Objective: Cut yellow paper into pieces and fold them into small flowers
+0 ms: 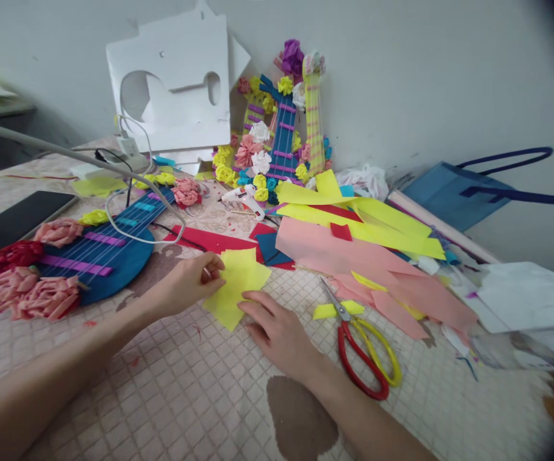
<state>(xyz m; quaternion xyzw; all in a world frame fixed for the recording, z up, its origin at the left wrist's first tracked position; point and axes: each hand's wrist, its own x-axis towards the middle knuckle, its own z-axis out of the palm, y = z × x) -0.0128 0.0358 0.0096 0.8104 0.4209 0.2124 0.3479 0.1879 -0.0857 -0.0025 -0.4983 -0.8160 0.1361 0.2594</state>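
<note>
Several layered pieces of yellow paper (238, 282) are between my two hands, above the checked tablecloth. My left hand (195, 278) is closed, with thumb and fingertips pinching the left edge of the yellow paper. My right hand (277, 330) has its fingertips on the paper's right edge, the thumb a little lower. To the right lie scissors (360, 346) with one red and one yellow handle, their blades over a small yellow scrap. On the left rests a blue paper guitar (123, 256) with purple strips, strings and pink paper flowers (48, 294).
Pink sheets (353, 250) and yellow strips (377, 221) are heaped at the right. Behind stand a glue gun (245, 198), flower-covered guitars (284, 134) and a white foam board (175, 83). A white cable (159, 241) loops across the blue guitar; a phone (20, 218) lies left.
</note>
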